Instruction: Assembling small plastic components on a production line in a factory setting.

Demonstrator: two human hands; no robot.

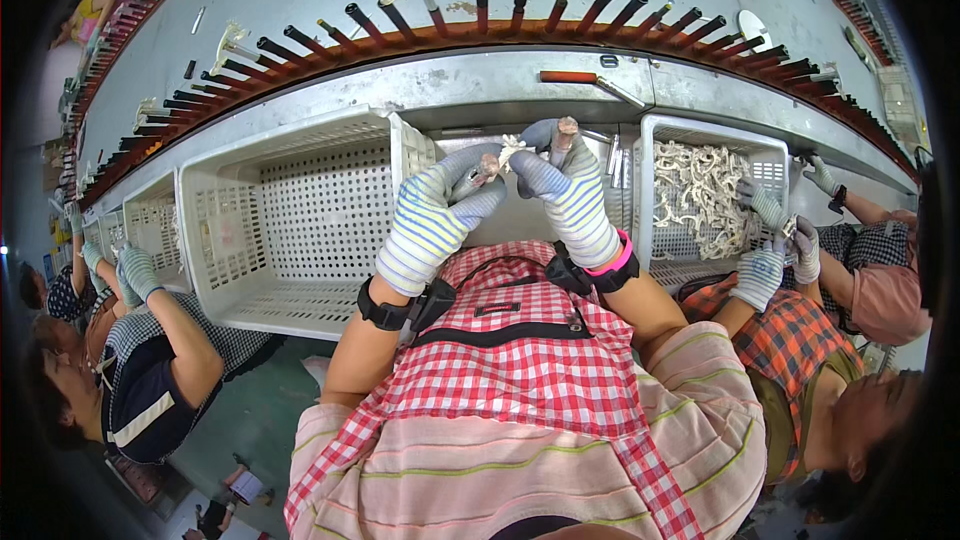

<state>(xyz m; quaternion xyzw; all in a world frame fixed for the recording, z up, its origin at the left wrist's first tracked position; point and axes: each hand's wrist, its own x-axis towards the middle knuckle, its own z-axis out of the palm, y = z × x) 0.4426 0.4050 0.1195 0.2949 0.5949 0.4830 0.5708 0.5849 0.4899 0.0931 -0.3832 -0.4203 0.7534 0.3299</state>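
My left hand [430, 215] and my right hand [577, 200], both in striped knit gloves with bare fingertips showing, meet in front of my chest. Between them is a small cream-coloured piece of irregular, branched shape [511, 151]. Fingers of both hands are closed about it, and they hide part of it. To the right, a white plastic crate [645, 200] holds a heap of similar cream pieces [700, 195]. On my left stands a larger perforated white crate [325, 190], its inner walls and floor showing.
Beyond the crates, a long rack [500, 35] holds a row of dark-handled tools upright. On the ledge lies a red-handled tool [568, 77]. At the right, a co-worker's gloved hands [760, 275] work beside the heaped crate; another person [150, 360] sits at the left.
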